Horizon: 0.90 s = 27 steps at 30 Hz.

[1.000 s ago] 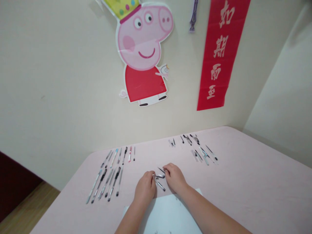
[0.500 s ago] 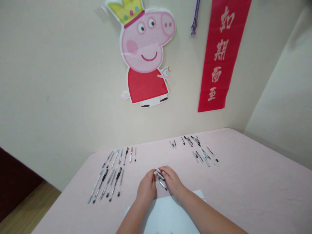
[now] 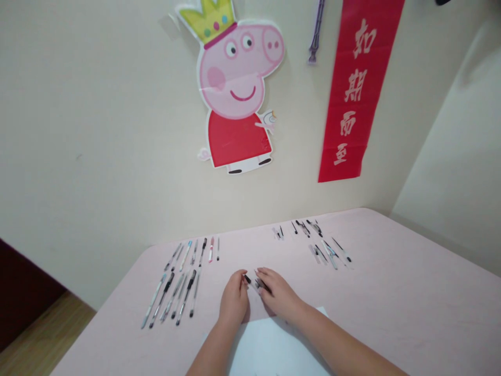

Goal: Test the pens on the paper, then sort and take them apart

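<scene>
My left hand [image 3: 234,298] is closed, with a small black pen piece [image 3: 247,279] showing at its fingertips. Facing it, my right hand [image 3: 278,293] curls around dark pen parts [image 3: 263,285]; a pale, clear piece slants between the two hands. How these parts join is too small and partly hidden to tell. Both hands are just above the pink tablecloth [image 3: 376,313], at the far edge of a white sheet [image 3: 279,344], which lies under my forearms.
To the left, whole pens [image 3: 186,297] lie in two rows, black, clear, blue and one red-and-white [image 3: 211,249]. Pen parts lie in small groups at the right [image 3: 331,254] and far right back [image 3: 303,227]. Behind the table rises a wall with a pig cutout [image 3: 238,138] and red banner [image 3: 350,104].
The clear pen piece that pointed down and right between my hands has shifted; a black piece now shows at my left fingertips. Dark parts stay in my right hand. The view has tilted slightly.
</scene>
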Each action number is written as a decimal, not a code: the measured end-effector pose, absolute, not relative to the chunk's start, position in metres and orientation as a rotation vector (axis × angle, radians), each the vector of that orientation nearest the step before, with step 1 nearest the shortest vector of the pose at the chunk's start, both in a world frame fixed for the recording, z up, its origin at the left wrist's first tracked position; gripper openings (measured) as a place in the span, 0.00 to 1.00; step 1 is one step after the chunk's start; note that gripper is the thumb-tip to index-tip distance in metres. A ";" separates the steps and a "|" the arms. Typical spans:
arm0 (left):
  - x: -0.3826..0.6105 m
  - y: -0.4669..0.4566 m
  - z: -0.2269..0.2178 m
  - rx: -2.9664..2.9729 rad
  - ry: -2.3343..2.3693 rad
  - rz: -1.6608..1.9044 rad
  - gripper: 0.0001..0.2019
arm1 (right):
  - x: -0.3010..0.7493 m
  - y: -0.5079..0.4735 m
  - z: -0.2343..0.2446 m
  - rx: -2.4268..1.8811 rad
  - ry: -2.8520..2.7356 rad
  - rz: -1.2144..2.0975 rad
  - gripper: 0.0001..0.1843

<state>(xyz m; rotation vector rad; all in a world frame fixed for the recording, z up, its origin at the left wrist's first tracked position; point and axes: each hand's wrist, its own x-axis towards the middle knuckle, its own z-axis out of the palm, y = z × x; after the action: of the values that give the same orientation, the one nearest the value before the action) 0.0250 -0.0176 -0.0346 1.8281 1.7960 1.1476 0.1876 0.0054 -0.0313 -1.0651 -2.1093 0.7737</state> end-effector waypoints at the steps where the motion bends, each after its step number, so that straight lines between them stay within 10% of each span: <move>1: 0.023 -0.017 -0.034 1.808 1.816 1.186 0.14 | 0.190 0.000 -0.028 -1.055 -2.210 0.730 0.25; 27: 0.021 -0.017 -0.028 1.941 1.666 1.109 0.13 | 0.168 0.080 -0.047 -1.262 -2.376 0.413 0.28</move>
<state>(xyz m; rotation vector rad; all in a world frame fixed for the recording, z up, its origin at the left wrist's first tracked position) 0.0209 -0.0168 -0.0279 1.9412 1.6655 1.1089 0.1675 0.0803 -0.0470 -1.2622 -2.3758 0.4126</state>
